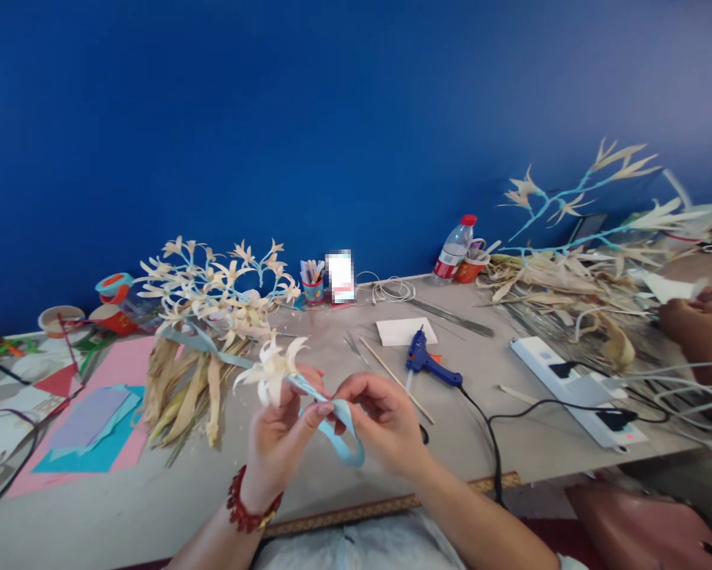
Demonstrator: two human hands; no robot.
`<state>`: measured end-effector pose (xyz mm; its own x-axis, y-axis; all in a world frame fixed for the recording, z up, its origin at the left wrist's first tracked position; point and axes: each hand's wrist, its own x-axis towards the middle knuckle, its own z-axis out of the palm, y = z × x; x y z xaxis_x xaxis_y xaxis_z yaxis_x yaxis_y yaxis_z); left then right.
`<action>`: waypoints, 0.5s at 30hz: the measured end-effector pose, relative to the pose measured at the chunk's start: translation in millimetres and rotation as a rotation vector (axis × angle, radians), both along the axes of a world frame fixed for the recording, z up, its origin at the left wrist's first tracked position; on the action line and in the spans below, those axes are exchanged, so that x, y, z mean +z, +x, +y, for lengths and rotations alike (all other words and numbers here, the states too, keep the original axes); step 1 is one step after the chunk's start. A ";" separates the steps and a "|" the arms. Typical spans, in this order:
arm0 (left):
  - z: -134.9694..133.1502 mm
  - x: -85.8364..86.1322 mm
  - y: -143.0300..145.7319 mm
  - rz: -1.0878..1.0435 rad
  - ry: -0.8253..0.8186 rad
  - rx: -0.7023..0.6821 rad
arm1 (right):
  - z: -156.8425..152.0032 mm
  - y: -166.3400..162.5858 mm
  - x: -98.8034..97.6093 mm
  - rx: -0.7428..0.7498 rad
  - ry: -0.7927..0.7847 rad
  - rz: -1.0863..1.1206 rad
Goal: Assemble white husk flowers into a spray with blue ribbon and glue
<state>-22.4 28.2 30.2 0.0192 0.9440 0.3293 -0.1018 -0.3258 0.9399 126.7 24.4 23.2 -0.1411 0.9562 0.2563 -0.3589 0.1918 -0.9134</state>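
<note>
My left hand (pixel 281 431) is closed round the stem of a cream husk flower (pixel 271 366), which points up and left above the table. A light blue ribbon (pixel 339 431) winds down from the flower's stem and loops between both hands. My right hand (pixel 382 419) is closed in a pinch on that ribbon just right of the left fingers. A red bead bracelet (pixel 245 507) sits on my left wrist. Both hands hover over the grey table (pixel 356 475) near its front edge.
A blue glue gun (pixel 427 360) with a black cord lies just behind my right hand, beside a white card (pixel 404 330) and thin sticks. A branch of husk flowers (pixel 213 289) and coloured paper (pixel 94 427) lie left. A power strip (pixel 575 388), dried husks (pixel 569 277) and another person's hand (pixel 697 324) are right.
</note>
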 end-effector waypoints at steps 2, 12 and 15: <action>0.2 -0.5 -0.2 -0.018 0.001 -0.022 | -0.6 -0.2 0.5 -0.004 0.019 -0.006; 4.6 2.4 -8.7 0.042 -0.064 -0.124 | -0.9 -3.8 1.2 0.190 -0.337 0.318; 4.0 4.3 -9.7 0.109 -0.019 -0.073 | 0.0 -3.4 -0.6 0.187 -0.344 0.328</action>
